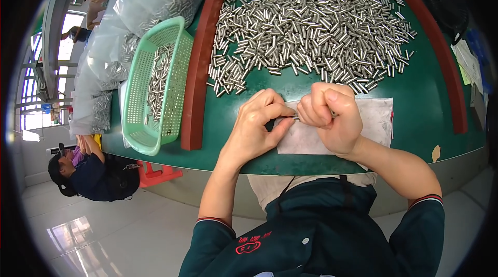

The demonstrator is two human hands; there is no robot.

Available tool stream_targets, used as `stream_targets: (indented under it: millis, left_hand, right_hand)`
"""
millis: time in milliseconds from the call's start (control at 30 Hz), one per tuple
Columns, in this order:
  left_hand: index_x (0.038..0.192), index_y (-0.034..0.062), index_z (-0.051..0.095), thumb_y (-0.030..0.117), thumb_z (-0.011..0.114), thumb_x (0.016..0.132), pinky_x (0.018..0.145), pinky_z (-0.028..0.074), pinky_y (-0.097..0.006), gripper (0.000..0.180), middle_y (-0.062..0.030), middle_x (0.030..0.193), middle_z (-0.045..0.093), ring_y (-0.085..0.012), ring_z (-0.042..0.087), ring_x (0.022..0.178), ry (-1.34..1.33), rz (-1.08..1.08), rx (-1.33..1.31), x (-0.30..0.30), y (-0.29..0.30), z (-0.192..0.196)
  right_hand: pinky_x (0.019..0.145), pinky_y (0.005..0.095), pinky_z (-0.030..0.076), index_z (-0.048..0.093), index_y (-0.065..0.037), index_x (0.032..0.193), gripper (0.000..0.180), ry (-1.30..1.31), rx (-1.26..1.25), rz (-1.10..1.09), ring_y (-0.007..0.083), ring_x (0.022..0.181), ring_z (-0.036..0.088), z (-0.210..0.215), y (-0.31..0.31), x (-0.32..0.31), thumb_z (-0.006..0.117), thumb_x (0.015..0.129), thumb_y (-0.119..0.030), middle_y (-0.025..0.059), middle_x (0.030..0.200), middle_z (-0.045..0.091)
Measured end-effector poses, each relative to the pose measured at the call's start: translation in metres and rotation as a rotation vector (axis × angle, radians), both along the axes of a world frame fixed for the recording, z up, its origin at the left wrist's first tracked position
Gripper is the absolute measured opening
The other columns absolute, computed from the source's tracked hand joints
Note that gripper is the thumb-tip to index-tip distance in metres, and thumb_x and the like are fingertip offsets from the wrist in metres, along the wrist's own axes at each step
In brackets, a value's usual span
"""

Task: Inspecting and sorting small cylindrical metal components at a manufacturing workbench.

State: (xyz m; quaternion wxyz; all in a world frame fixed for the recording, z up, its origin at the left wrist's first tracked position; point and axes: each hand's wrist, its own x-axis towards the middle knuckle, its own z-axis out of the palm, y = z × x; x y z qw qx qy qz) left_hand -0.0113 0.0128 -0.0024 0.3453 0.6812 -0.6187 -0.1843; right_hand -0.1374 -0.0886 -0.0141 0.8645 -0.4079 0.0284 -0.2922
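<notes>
A small shiny metal pin shows between my two hands above a pale cloth. My left hand is closed, with thumb and forefinger pinching at the pin's left end. Something dark shows inside its curled fingers, too little to name. My right hand is curled into a fist with its fingertips at the pin's right end. Whatever else lies inside that fist is hidden. Beyond both hands spreads a large heap of loose metal pins on the green tabletop.
Red-brown rails border the heap. Left of them stands a green plastic basket partly filled with pins. Clear plastic bags of pins lie farther left. A black fan stands at far right. Another person sits at the left.
</notes>
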Motion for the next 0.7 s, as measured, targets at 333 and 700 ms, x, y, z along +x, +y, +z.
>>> stream_targets:
  millis: [333,700]
  left_hand:
    - [0.074,0.0029,0.061,-0.001,0.065,0.059,0.059,0.041,-0.032,0.016,-0.0070,0.070,0.050,-0.0233,0.051,0.067,0.003,0.002,0.002,0.0010,0.0000,0.0004]
    - [0.074,0.0028,0.061,-0.001,0.066,0.060,0.059,0.042,-0.032,0.015,-0.0062,0.070,0.050,-0.0226,0.051,0.068,0.011,0.016,0.008,0.0000,0.0004,0.0016]
  right_hand:
    - [0.041,0.0244,0.018,0.029,-0.010,0.053,0.036,0.014,-0.012,0.003,0.0082,0.041,0.019,-0.0024,0.0026,0.0003,0.036,0.084,-0.025,-0.0023,0.044,0.026]
    - [0.041,0.0246,0.018,0.029,-0.010,0.053,0.036,-0.015,-0.008,0.004,0.0080,0.040,0.018,-0.0029,0.0006,0.0008,0.035,0.085,-0.026,-0.0024,0.043,0.026]
